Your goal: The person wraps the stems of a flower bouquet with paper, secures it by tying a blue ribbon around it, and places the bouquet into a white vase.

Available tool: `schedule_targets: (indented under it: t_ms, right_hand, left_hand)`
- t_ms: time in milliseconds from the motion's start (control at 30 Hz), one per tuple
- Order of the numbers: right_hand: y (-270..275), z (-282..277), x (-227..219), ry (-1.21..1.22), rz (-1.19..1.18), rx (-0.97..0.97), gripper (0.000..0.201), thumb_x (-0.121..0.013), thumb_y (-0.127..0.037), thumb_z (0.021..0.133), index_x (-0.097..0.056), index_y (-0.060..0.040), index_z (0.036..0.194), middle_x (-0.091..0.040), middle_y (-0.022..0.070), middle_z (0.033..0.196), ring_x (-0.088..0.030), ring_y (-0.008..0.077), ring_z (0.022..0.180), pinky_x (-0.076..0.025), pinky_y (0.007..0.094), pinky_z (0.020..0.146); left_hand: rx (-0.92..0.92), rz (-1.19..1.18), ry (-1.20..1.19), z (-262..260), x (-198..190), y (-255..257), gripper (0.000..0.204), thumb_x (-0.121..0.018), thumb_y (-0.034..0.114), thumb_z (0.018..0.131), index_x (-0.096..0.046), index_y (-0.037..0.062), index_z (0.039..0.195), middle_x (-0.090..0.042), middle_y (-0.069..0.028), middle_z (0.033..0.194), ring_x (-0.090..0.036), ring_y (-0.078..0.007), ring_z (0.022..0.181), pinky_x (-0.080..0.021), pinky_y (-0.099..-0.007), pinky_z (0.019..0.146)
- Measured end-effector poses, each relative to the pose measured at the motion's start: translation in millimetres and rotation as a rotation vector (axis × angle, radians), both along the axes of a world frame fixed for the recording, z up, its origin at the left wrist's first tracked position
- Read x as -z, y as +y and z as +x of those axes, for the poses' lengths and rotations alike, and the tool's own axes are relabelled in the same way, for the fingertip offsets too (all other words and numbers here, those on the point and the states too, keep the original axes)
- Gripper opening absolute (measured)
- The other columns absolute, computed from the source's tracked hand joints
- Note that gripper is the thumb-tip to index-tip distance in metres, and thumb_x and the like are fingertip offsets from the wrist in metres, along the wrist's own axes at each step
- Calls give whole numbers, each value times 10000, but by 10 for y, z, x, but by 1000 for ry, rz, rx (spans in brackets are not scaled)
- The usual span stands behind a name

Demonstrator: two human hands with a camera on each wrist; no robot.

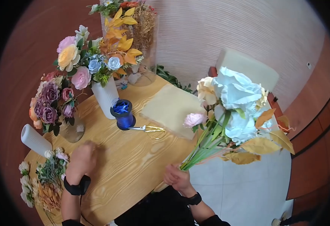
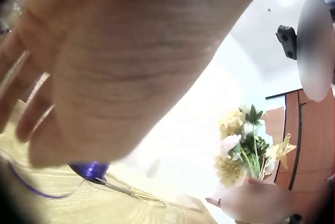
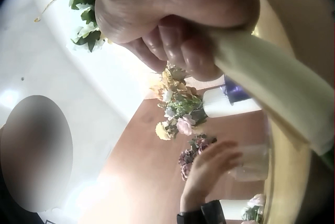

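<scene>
My right hand [image 1: 177, 177] grips a bouquet [image 1: 236, 113] by its green stems at the table's front right edge. Large pale blue blooms, a small pink flower, cream flowers and yellow-orange leaves make up its head, which leans up to the right. In the right wrist view, the fingers are curled round it and a thick pale green stem end [image 3: 272, 88] sticks out of the fist. My left hand [image 1: 83, 160] hovers over the table's left part, holding nothing, its fingers loosely extended. Nearest it are loose flower stems [image 1: 54, 169] and a glass vase [image 1: 72, 130] of purple roses.
A spool of blue ribbon [image 1: 125, 118] and scissors [image 1: 146, 128] with gold handles lie mid-table. Behind stand a white vase [image 1: 105, 100] of mixed flowers and a clear vase [image 1: 150, 71]. Beige wrapping sheet [image 1: 172, 109] covers the back right; a ribbed white vase [image 1: 36, 139] tilts at left.
</scene>
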State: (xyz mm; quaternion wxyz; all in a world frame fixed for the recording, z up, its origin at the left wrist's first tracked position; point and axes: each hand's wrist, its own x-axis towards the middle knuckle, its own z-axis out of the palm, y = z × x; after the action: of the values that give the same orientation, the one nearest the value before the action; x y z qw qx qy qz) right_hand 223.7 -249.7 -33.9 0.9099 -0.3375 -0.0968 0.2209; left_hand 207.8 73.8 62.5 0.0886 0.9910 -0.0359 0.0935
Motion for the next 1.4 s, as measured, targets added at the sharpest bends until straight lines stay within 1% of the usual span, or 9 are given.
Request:
schedule_targets:
  t_ms: [133, 400, 500, 700, 767, 900, 1033, 1267, 1400]
  right_hand:
    - [72, -22, 81, 92, 30, -5, 434, -511, -97, 963, -359, -114, 557, -286, -22, 435, -247, 99, 355, -209, 276, 389]
    - [77, 25, 155, 24, -94, -31, 459, -517, -106, 964, -361, -108, 532, -309, -18, 443, -257, 98, 355, -220, 265, 389]
    - [115, 39, 217, -10, -72, -52, 435, -493, -92, 959, -362, -117, 545, -265, -26, 437, -242, 102, 359, -186, 264, 374]
    - [60, 72, 249, 84, -66, -54, 437, -483, -100, 963, -359, -116, 545, -267, -25, 438, -241, 100, 366, -185, 268, 373]
    - [62, 62, 242, 95, -62, -60, 437, -480, -106, 966, -360, -115, 546, -270, -24, 439, -240, 100, 365, -184, 269, 374]
    - [55, 90, 352, 58, 25, -142, 429, -474, -123, 972, -367, -110, 557, -278, -23, 447, -239, 99, 365, -185, 271, 377]
    - [45, 77, 244, 76, -9, -112, 433, -487, -108, 970, -364, -106, 555, -289, -21, 450, -254, 102, 362, -198, 271, 386]
    - [95, 63, 239, 58, -37, -120, 435, -493, -77, 960, -365, -111, 546, -292, -26, 449, -256, 100, 358, -189, 273, 375]
    - [90, 50, 180, 44, -90, -59, 454, -491, -76, 952, -347, -121, 524, -282, -28, 439, -247, 100, 354, -187, 273, 370]
  left_hand:
    - [29, -532, -161, 574, -86, -291, 398, -654, 39, 803, -575, 3, 1191, -599, -171, 1110, -651, -249, 835, -520, -316, 740]
    - [105, -109, -153, 1514, 134, -428, 287, -695, 42, 755, -661, 3, 1036, -602, -160, 1065, -618, -369, 899, -498, -424, 775]
    - [125, -138, -291, 1614, 145, -456, 137, -669, 28, 751, -676, -8, 883, -608, -166, 996, -615, -383, 881, -489, -454, 761]
    - [154, -213, -282, 2044, 406, -357, 224, -600, -79, 742, -677, -29, 946, -611, -186, 1020, -602, -394, 936, -478, -438, 837]
    - [208, -236, -650, 2065, 418, -432, 357, -585, -97, 710, -627, -36, 1059, -617, -212, 1007, -615, -390, 922, -493, -415, 824]
    - [86, -378, -662, 1821, 568, -559, 422, -509, -95, 757, -492, -39, 1175, -594, -256, 997, -614, -403, 912, -495, -425, 812]
    - [-55, -212, -107, 1630, 870, -275, 236, -542, -9, 786, -564, -49, 1018, -606, -271, 919, -587, -433, 936, -479, -448, 789]
    - [35, -87, -58, 1363, 919, -51, 103, -537, 29, 788, -547, -51, 852, -604, -278, 890, -582, -433, 820, -445, -502, 715]
    - [-168, -453, -79, 1143, 516, -301, 97, -516, 29, 815, -554, -50, 856, -591, -231, 748, -577, -359, 700, -442, -432, 657]
